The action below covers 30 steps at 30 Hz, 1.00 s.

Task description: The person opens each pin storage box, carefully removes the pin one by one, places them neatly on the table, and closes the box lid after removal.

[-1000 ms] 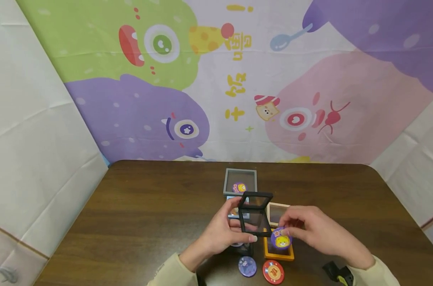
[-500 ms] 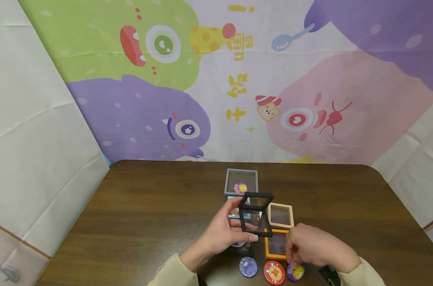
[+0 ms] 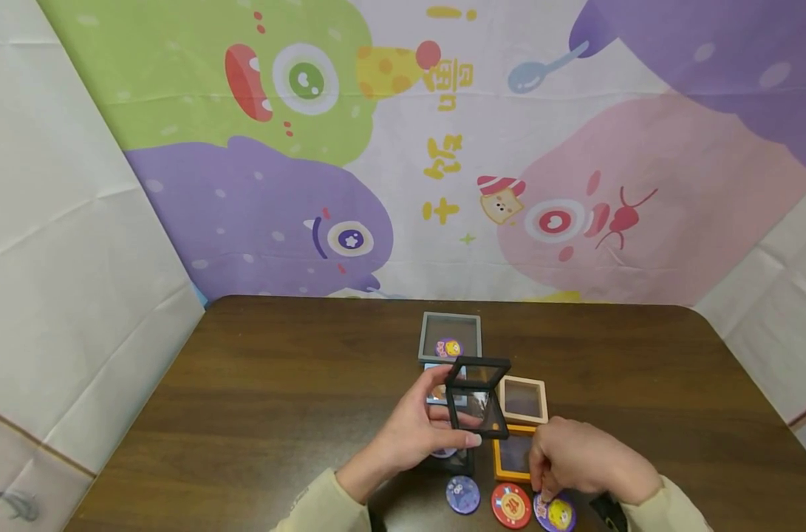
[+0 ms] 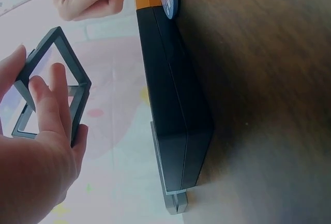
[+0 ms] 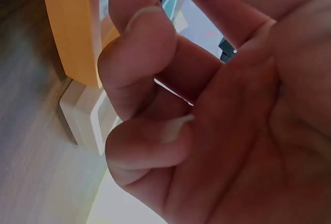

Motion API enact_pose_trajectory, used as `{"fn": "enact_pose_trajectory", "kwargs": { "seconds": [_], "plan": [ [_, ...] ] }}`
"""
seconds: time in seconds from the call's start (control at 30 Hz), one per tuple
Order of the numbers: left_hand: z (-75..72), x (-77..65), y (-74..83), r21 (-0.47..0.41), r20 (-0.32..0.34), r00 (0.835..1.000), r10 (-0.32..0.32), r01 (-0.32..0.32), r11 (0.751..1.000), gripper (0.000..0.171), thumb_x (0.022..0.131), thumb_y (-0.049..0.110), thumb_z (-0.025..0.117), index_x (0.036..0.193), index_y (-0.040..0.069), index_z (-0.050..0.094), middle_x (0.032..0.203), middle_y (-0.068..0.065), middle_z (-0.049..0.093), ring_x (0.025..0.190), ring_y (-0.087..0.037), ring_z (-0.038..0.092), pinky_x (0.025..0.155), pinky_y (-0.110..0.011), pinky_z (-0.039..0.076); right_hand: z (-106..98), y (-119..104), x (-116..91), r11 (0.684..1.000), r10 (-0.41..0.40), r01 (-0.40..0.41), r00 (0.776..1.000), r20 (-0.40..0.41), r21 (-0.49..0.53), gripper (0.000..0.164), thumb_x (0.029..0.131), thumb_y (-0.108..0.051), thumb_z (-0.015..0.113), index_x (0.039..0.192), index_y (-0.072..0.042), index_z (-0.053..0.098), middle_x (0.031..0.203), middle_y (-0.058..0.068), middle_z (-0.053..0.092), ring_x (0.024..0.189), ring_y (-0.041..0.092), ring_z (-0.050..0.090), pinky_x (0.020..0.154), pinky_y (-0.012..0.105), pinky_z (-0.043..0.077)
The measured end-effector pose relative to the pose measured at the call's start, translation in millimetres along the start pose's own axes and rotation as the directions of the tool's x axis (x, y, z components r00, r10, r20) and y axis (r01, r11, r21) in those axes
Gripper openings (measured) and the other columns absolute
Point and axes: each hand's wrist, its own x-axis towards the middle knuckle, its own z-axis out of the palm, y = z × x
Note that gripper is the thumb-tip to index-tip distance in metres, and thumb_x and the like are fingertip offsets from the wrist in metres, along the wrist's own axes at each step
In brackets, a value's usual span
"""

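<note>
My left hand [image 3: 409,428] holds a small black hinged display frame [image 3: 451,414] with clear film windows, its two halves spread apart above the table. In the left wrist view, that same frame [image 4: 77,63] sits between thumb and fingers. Low on the right, my right hand [image 3: 578,457] has its fingertips on the upper left edge of a round purple button badge [image 3: 559,513] with a yellow animal face, which lies at the table's front. Curled fingers [image 5: 139,53] fill the right wrist view, where the badge is out of sight. A red badge [image 3: 511,506] and a blue-purple badge [image 3: 463,495] lie to its left.
An orange frame [image 3: 502,476] and a cream frame [image 3: 545,403] stand beyond the badges. Farther back lies a grey frame [image 3: 480,332] containing a purple-yellow badge [image 3: 450,347]. Another black frame [image 4: 170,89] and a light blue frame [image 3: 436,367] lie partly behind my left hand.
My right hand has brought the purple badge from over the orange frame down to the table, right of the red badge, and shifted it slightly nearer. My left hand stays about still.
</note>
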Motion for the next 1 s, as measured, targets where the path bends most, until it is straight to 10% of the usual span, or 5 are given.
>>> {"fn": "enact_pose_trajectory", "kwargs": {
  "seconds": [0.33, 0.5, 0.7, 1.0],
  "plan": [
    [0.2, -0.7, 0.6, -0.001, 0.011, 1.000, -0.025, 0.025, 1.000, 0.081, 0.076, -0.007, 0.081, 0.143, 0.010, 0.039, 0.154, -0.015, 0.036, 0.094, -0.032, 0.072, 0.071, -0.032, 0.057, -22, 8, -7, 0.989, -0.124, 0.140, 0.960, -0.252, 0.045, 0.019, 0.085, -0.011, 0.079, 0.078, -0.027, 0.071, 0.077, -0.020, 0.060, 0.065, 0.000, 0.051, 0.057, 0.023, 0.046],
    [0.3, -0.6, -0.8, -0.031, 0.032, 0.999, -0.027, 0.028, 0.999, 0.069, 0.077, -0.008, 0.079, 0.134, 0.005, 0.043, 0.146, -0.014, 0.044, 0.096, -0.033, 0.071, 0.072, -0.034, 0.058, -25, 4, -5, 0.986, 0.010, 0.058, 0.916, -0.400, 0.159, 0.009, 0.093, -0.019, 0.071, 0.101, -0.015, 0.071, 0.076, -0.009, 0.062, 0.062, 0.008, 0.057, 0.056, 0.026, 0.050],
    [-1.1, -0.7, -0.4, -0.037, 0.046, 0.999, -0.006, 0.008, 0.999, 0.050, 0.078, -0.012, 0.077, 0.114, -0.007, 0.043, 0.137, -0.012, 0.054, 0.096, -0.031, 0.071, 0.072, -0.035, 0.058, -16, -5, 5, 0.882, 0.160, 0.031, 0.919, -0.361, 0.470, 0.045, 0.102, -0.030, 0.058, 0.136, -0.001, 0.048, 0.079, 0.008, 0.063, 0.058, 0.024, 0.063, 0.051, 0.034, 0.054],
    [-2.7, -0.1, -1.2, -0.082, 0.132, 0.990, 0.054, -0.043, 0.996, 0.044, 0.076, -0.018, 0.075, 0.105, -0.007, 0.043, 0.142, -0.016, 0.049, 0.105, -0.033, 0.068, 0.078, -0.036, 0.058, -2, -9, 14, 0.724, 0.127, 0.052, 0.970, -0.208, 0.688, 0.059, 0.104, -0.032, 0.054, 0.149, 0.001, 0.033, 0.077, 0.016, 0.066, 0.063, 0.031, 0.066, 0.054, 0.038, 0.055]
  ]
}}
